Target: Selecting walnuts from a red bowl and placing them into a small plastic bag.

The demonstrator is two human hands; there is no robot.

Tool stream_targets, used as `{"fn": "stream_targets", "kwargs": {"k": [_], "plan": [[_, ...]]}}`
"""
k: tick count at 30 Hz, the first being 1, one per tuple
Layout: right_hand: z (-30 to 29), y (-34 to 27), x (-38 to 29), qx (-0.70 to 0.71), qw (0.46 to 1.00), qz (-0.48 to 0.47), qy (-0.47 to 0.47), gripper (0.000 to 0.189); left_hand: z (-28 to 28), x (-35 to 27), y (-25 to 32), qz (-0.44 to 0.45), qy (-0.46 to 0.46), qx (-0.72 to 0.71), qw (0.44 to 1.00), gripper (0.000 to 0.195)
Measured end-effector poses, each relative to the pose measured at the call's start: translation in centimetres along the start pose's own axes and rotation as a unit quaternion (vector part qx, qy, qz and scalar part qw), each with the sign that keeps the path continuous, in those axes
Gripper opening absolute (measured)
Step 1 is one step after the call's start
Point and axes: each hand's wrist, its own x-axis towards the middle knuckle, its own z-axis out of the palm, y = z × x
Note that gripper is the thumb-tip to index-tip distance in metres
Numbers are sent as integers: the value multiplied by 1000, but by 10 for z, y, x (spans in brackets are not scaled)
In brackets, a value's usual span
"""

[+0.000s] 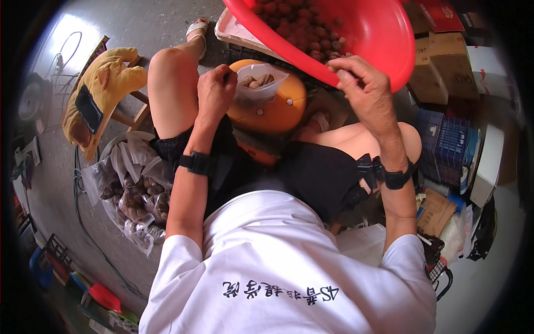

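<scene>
My left hand (217, 89) is closed on the edge of a clear plastic bag (267, 92). Several brown walnuts (255, 82) show through the bag's mouth. The bag rests over a yellow-orange padded stool (288, 115) between my knees. My right hand (362, 85) is at the near rim of a tilted red plastic basin (386, 37), its fingers curled. Whether it grips the rim or holds something is unclear. A large heap of walnuts (298, 29) lies in the basin, which sits over a white foam tray (233, 29).
Left of my leg stands a bag of filled plastic packets (142, 196). A yellow plush cushion (106, 87) lies on a wooden chair (129, 112). Cardboard boxes (446, 67) and a blue plastic crate (444, 146) stand at the right. A cable (89, 234) crosses the floor.
</scene>
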Motion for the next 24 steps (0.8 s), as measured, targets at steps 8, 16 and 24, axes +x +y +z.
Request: {"fn": "stream_targets", "kwargs": {"k": [8, 16, 24], "plan": [[-51, 34, 21, -62, 993, 103, -1, 19, 2, -5, 20, 24, -38, -53, 998, 8], [-84, 89, 77, -144, 977, 130, -86, 24, -3, -11, 26, 37, -57, -32, 997, 6], [-68, 135, 122, -161, 966, 138, -146, 20, -6, -10, 26, 15, -60, -39, 997, 6]]}}
